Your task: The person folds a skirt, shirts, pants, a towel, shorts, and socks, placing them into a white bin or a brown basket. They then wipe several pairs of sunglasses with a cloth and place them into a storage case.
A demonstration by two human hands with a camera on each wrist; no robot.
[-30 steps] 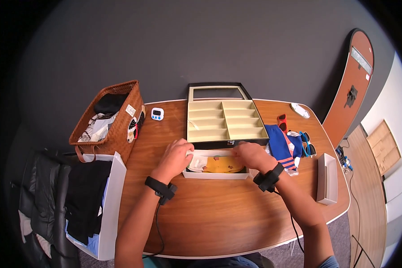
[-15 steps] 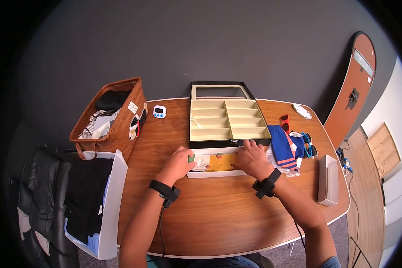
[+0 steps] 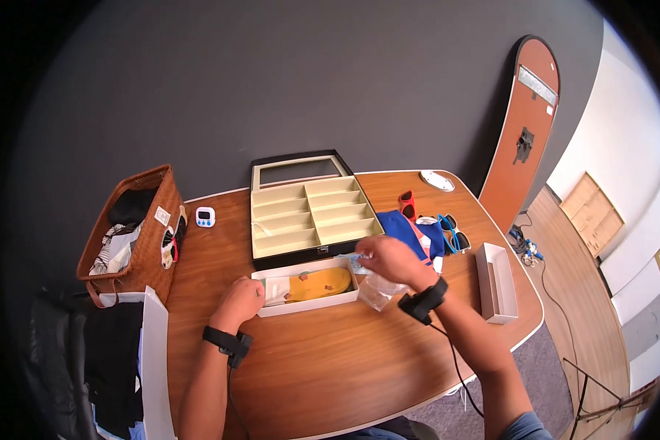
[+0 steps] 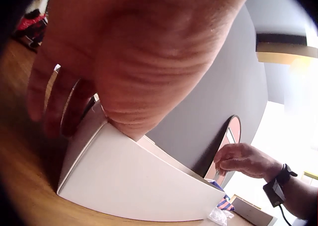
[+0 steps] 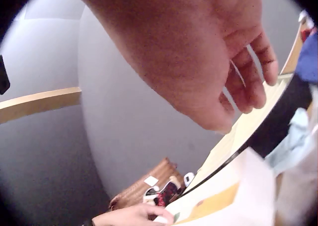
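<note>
A narrow white box [image 3: 306, 304] lies in front of the black display case [image 3: 286, 258], with a flat yellow sock [image 3: 319, 284] and a whitish piece [image 3: 276, 290] at its left end inside. My left hand [image 3: 243, 299] grips the box's left end; in the left wrist view its fingers [image 4: 59, 99] hang outside the wall and the thumb tip is hidden. Raised over the box's right end, my right hand [image 3: 394, 262] has loosely bent fingers with nothing between them, as the right wrist view also shows [image 5: 198, 62].
Clear plastic wrapping [image 3: 378, 292] lies right of the box. Behind are a blue garment [image 3: 400, 229], red sunglasses [image 3: 408, 205] and blue-framed sunglasses [image 3: 455, 236]. An empty white box [image 3: 497, 284] stands far right. A wicker basket [image 3: 143, 242] and white timer [image 3: 205, 217] are left.
My right hand has lifted off the yellow sock and moved right, uncovering the box's right end. My left hand stays at the left end. The head view has turned right.
</note>
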